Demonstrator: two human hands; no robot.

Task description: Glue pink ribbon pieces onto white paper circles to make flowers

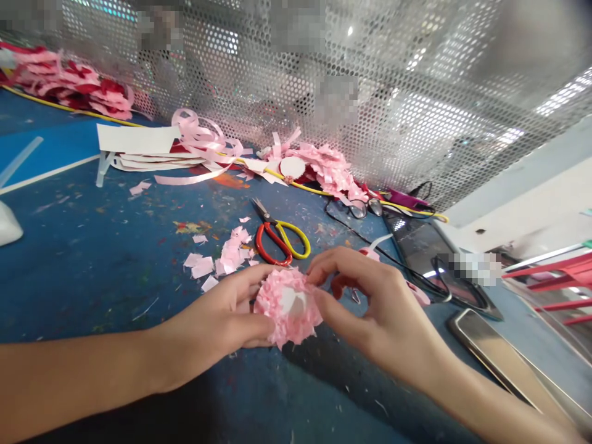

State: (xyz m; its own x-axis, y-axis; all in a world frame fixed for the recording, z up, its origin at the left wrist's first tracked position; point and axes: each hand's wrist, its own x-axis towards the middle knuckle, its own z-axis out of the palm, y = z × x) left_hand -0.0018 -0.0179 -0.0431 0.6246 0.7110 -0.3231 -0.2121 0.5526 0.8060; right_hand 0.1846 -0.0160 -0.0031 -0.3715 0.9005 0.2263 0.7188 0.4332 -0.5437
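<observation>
Between my hands is a pink ruffled ribbon rosette with a bare white centre. My left hand grips its left side, thumb in front and fingers behind. The thumb and fingers of my right hand pinch the ruffle at the upper right edge. Just beyond the rosette lie scissors with one red and one yellow handle, blades pointing away to the left. Small cut pieces of pink ribbon are scattered left of the scissors.
Along a perforated metal screen lie pink ribbon, a stack of white card, and piles of pink ruffles. Eyeglasses, a dark tablet-like device and a phone are on the right.
</observation>
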